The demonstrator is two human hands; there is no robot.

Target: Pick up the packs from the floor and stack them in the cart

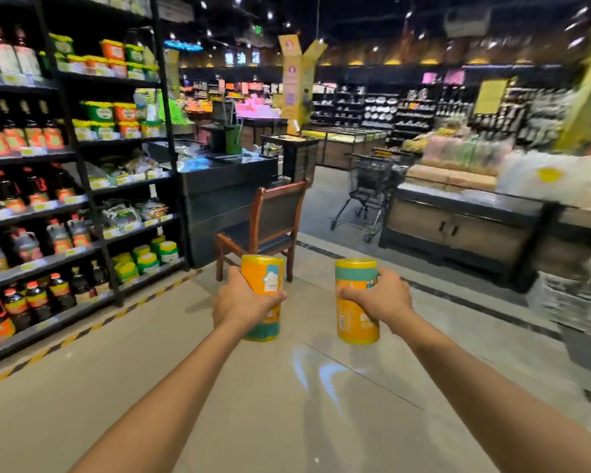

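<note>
Progress: pickup looks done for these two, stacking isn't. Your left hand [239, 303] grips the left pack [265, 278] w/ fingers curled round its middle & thumb across the front. Your right hand [384, 298] grips the right pack [354, 322] the same way, thumb wrapped across its face & one finger up near the rim. Both packs are upright, held out in front of you at arm's length, apart from each other & clear of the floor [253, 404]. No other packs show on the floor from here, so can't tell how many are left.

The cart [372, 186] stands well ahead to your right, just beside the end of the display counter [458, 227]. Can't tell what's in its basket; too far & blurry. So what's left, prob.: carry both over, set them in, stack.

Room: the open tile directly ahead is wide enough for both arms. Watch these edges:
- chair [270, 216] dead ahead, btwn you & the checkout desk [226, 192]; pass on its right side.
- shelving [82, 165] along your left, w/ a striped tape line on the floor at its foot; keep the left elbow in.
- display counter corner on your right, near the cart; the gap there narrows, esp. for the right pack.
</note>
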